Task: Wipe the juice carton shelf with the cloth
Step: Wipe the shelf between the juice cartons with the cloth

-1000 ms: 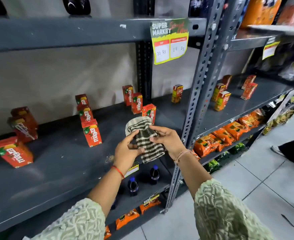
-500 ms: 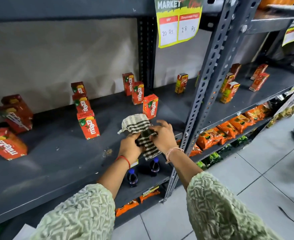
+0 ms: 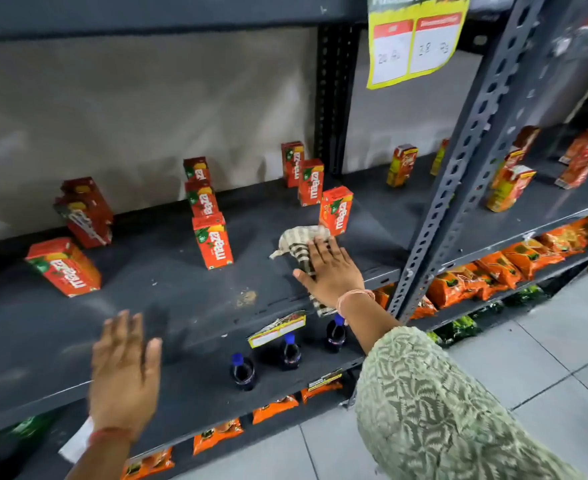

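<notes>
The left hand (image 3: 124, 368) hovers flat over the shelf's (image 3: 168, 292) front edge, fingers spread and holding nothing, probably for balance. Cartons (image 3: 213, 240) stand scattered, leaving bare lanes between them. The right hand (image 3: 330, 271) presses the striped cloth (image 3: 297, 242) flat, fingers splayed, just beside a carton, ready to sweep leftward.
</notes>
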The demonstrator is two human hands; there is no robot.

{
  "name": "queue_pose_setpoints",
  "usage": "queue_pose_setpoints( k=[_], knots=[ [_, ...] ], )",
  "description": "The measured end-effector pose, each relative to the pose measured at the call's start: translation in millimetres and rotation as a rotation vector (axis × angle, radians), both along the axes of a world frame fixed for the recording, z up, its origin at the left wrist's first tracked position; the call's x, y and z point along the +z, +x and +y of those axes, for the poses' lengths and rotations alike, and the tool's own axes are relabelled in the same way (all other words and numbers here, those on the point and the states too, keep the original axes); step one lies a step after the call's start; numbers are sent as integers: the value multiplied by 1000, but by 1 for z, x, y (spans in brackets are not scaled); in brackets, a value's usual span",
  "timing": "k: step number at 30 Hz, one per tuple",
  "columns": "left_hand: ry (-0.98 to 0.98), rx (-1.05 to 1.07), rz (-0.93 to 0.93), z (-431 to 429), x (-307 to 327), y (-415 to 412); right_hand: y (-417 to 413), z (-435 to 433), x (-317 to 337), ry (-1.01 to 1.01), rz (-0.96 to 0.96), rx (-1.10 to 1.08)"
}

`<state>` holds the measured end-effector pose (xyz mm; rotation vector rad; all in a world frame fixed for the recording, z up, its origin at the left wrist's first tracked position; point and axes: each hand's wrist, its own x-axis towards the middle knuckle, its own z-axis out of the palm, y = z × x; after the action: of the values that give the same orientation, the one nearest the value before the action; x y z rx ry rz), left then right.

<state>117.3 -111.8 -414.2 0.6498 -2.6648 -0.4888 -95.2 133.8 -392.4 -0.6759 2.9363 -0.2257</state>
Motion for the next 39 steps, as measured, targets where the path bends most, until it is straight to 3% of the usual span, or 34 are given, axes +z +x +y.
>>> queue_pose_setpoints(
  k=[5, 15, 19, 22, 24, 30, 33, 36, 39],
  knots=[
    [-35, 226, -140, -61, -17, 57, 17, -15, -4, -2, 39, 24],
    [-79, 167, -134, -68, -21, 67, 80, -64, -7, -61, 55, 251],
    [-108, 117, -80, -72, -23, 70, 103, -102, -5, -181, 5, 372],
    [-97, 149, -80, -90, -22, 86, 98, -112, 0, -292, -33, 249],
    [-71, 238, -83, -109, -21, 103, 97, -119, -3, -252, 5, 208],
    [-42, 359, -108, -165, -24, 152, 133, -189, 0, -217, -68, 386],
    [-35, 365, -94, -186, -27, 170, 122, -203, 13, -326, -162, 297],
    [-27, 373, -101, -213, -28, 191, 107, -207, 5, -200, -44, 188],
    [-22, 367, -96, -240, -28, 206, 134, -223, -3, -96, -35, 235]
  ],
)
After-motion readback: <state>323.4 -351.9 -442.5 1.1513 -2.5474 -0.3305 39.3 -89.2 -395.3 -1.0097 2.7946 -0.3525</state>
